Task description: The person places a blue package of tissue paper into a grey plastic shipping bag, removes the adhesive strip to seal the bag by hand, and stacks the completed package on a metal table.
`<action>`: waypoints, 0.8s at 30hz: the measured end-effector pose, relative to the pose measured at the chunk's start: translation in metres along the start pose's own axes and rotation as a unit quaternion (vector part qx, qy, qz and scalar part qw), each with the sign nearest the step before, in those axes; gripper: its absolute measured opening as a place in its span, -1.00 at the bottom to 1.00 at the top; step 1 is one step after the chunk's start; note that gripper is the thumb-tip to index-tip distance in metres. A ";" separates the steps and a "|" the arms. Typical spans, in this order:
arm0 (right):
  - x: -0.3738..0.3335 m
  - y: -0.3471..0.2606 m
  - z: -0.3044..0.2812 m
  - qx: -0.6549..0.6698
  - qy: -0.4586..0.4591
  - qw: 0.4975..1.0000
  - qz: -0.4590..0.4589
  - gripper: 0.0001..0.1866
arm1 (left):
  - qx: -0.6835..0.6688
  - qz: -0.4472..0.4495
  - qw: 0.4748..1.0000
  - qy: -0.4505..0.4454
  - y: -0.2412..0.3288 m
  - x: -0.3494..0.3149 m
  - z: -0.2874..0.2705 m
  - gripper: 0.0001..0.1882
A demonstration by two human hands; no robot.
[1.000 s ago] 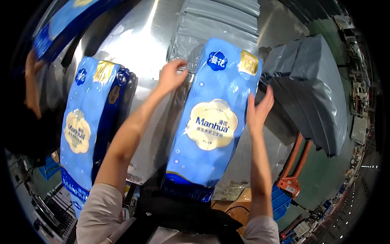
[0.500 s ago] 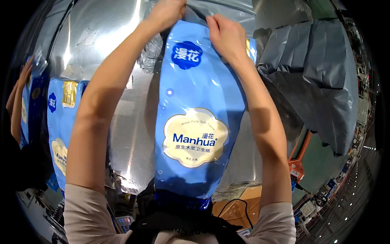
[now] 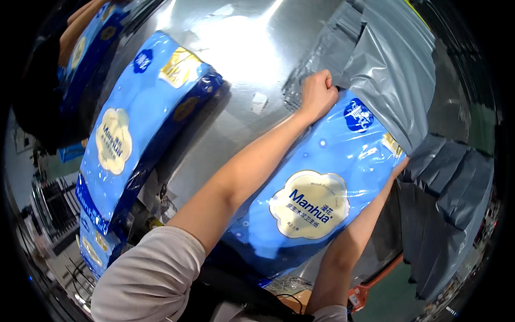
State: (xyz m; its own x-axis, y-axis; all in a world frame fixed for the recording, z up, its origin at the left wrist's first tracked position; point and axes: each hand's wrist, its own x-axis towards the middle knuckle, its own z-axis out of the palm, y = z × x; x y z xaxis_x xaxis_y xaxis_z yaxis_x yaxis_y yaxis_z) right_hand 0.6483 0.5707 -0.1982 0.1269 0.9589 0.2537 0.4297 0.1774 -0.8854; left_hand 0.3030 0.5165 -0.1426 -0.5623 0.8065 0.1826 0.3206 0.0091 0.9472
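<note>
A blue plastic-wrapped pack of tissue paper (image 3: 343, 155) with a cream cloud-shaped label lies slanted before me, its far end under the mouth of a grey plastic mailing bag (image 3: 394, 70). My left hand (image 3: 320, 95) is closed in a fist at the pack's far left corner, gripping the bag's edge there. Reaching along the pack's right side, my right hand (image 3: 399, 167) is by the gold patch and the bag's lower edge. Its fingers are hidden behind the pack and bag.
Another blue tissue pack (image 3: 134, 102) stands to the left on the shiny metal table (image 3: 241, 59), with one more pack (image 3: 94, 247) below it. At the far left shows a co-worker's arm (image 3: 78, 35) beside a similar pack. Folded grey bags (image 3: 448, 209) hang over the right edge.
The view has swung, so the pack appears tilted to the right. The grey bag now covers the pack's far end, and my right hand has gone down to the pack's right side.
</note>
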 end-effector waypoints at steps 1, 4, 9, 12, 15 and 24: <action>-0.001 -0.005 0.007 0.017 -0.034 0.999 0.025 -0.71 | 0.003 -0.058 0.998 -0.011 0.001 -0.001 -0.006 -0.96; -0.008 -0.024 0.012 0.057 -0.122 0.986 0.098 -0.72 | 0.174 -0.057 0.978 -0.096 0.006 -0.006 -0.028 -0.90; -0.089 -0.124 -0.010 -0.295 -0.217 0.928 0.076 -0.74 | 0.293 0.068 0.907 -0.294 0.006 -0.046 -0.098 -0.84; -0.226 -0.131 -0.058 -0.325 -0.276 0.898 -0.113 -0.75 | 0.281 0.072 0.850 -0.440 0.016 -0.142 -0.189 -0.84; -0.407 -0.194 -0.108 -0.390 -0.462 0.797 -0.002 -0.78 | 0.299 0.056 0.806 -0.507 0.037 -0.290 -0.305 -0.80; -0.637 -0.273 -0.132 -0.350 -0.490 0.798 0.008 -0.69 | -0.192 -0.259 0.812 -0.486 0.121 -0.449 -0.408 -0.80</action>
State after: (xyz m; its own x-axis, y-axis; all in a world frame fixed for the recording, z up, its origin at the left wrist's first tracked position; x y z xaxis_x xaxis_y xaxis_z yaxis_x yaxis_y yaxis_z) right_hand 0.5683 -0.1180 -0.0663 -0.4757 0.7335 -0.4855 0.8728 0.3251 -0.3641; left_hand 0.2826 -0.0856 -0.0023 0.3819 0.8407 -0.3838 -0.1341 0.4613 0.8771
